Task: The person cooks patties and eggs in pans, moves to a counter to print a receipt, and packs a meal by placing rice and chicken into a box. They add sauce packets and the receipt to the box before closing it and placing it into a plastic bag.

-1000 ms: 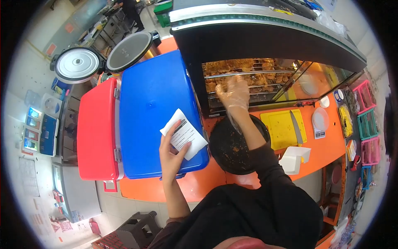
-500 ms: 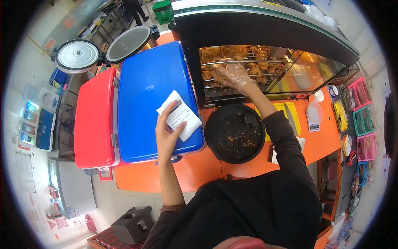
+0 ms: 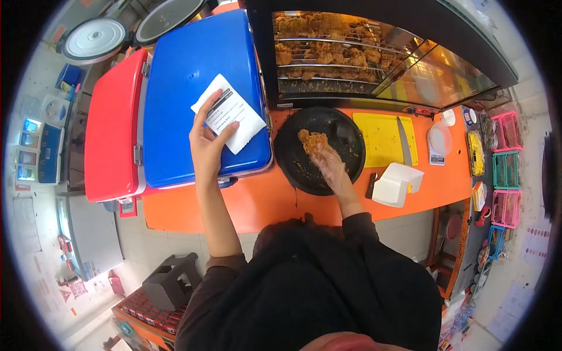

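Note:
My left hand [image 3: 209,137] grips a printed paper receipt [image 3: 235,120] between thumb and fingers, above the lid of a blue cooler box [image 3: 193,52]. In my right hand [image 3: 331,171], which wears a clear plastic glove, is a piece of fried chicken [image 3: 313,142]. The chicken is over a round black pan [image 3: 293,167] with crumbs in it. Behind the pan stands a glass-fronted warming cabinet [image 3: 374,93] with several pieces of fried chicken on its wire racks.
Right of the pan lies a yellow cutting board [image 3: 377,137] with a knife [image 3: 404,140] on it. An open white paper box [image 3: 391,191] and a small scale [image 3: 437,158] are on the orange table [image 3: 257,205]. A red cooler box [image 3: 114,128] stands at the left.
My right hand has come out of the warming cabinet and down to the black pan, with fried chicken in it. The receipt stays in my left hand. The view has shifted.

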Action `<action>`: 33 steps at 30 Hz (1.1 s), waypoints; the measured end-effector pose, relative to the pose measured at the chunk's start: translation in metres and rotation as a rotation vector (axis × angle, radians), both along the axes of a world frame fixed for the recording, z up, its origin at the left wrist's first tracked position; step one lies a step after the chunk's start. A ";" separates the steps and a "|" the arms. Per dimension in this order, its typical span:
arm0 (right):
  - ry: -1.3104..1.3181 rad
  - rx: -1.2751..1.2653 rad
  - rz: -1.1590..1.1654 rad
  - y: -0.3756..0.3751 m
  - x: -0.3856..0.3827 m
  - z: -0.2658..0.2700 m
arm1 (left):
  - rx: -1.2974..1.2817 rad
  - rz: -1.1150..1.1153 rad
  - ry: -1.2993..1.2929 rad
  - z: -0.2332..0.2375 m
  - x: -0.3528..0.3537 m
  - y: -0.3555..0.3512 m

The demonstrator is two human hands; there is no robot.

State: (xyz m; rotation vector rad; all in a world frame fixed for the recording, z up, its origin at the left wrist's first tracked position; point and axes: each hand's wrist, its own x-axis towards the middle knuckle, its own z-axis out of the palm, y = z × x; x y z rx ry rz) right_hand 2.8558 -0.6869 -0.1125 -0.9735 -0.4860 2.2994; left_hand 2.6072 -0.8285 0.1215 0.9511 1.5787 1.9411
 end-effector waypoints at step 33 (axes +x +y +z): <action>-1.382 1.550 0.147 0.126 -0.211 0.150 | -0.046 -0.106 0.141 0.009 0.001 -0.006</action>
